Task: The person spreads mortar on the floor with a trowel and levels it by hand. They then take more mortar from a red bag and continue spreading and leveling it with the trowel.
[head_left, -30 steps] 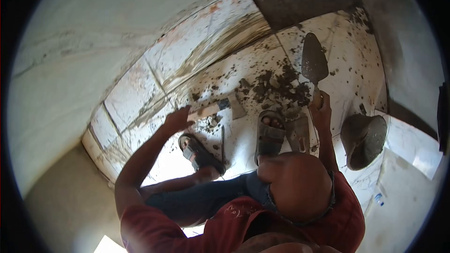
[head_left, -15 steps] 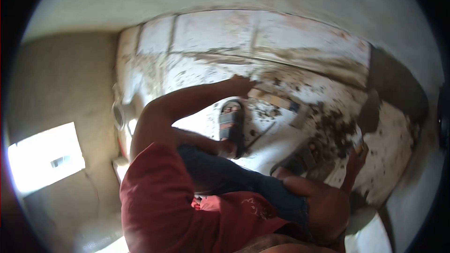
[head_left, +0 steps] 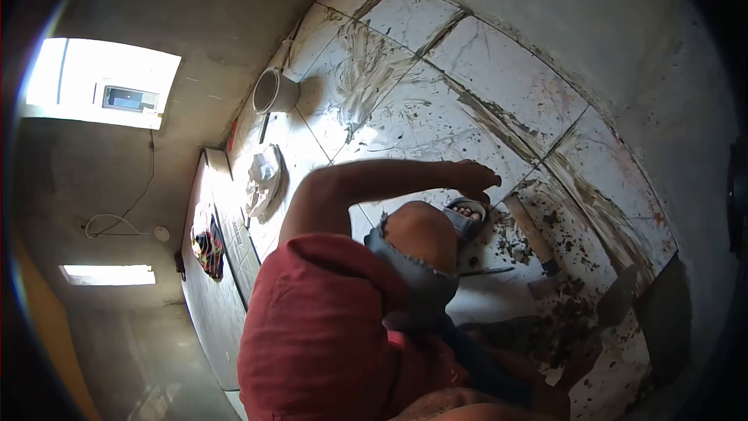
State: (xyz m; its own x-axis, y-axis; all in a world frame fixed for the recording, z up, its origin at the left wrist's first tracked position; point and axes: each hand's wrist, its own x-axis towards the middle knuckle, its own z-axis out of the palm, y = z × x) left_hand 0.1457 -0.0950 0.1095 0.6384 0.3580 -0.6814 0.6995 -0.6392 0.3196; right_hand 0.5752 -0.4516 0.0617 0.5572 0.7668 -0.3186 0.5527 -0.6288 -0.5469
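Note:
My left hand point(head_left: 474, 179) hovers over the tiled floor point(head_left: 436, 121) beside my sandalled foot point(head_left: 467, 214), its fingers loosely apart with nothing seen in them. Just right of it lies a tool with a wooden handle point(head_left: 530, 230) and a dark metal head. My right hand point(head_left: 580, 359), in shadow at the lower right, is closed on a trowel; the grey trowel blade point(head_left: 618, 296) is over the floor by dark crumbled mortar point(head_left: 569, 320). A thin dark rod point(head_left: 487, 271) lies near my foot.
A round bucket point(head_left: 274, 92) is by the left wall, with a pale bag-like object point(head_left: 263, 179) below it. A grey panel point(head_left: 210, 304) bears a colourful cloth point(head_left: 206, 242). A dark grey patch point(head_left: 666, 312) meets the right wall.
The view has turned and shifted left, bringing the bucket and panel into clearer sight. My left hand has moved off the wooden handle's end. The trowel stays in my right hand.

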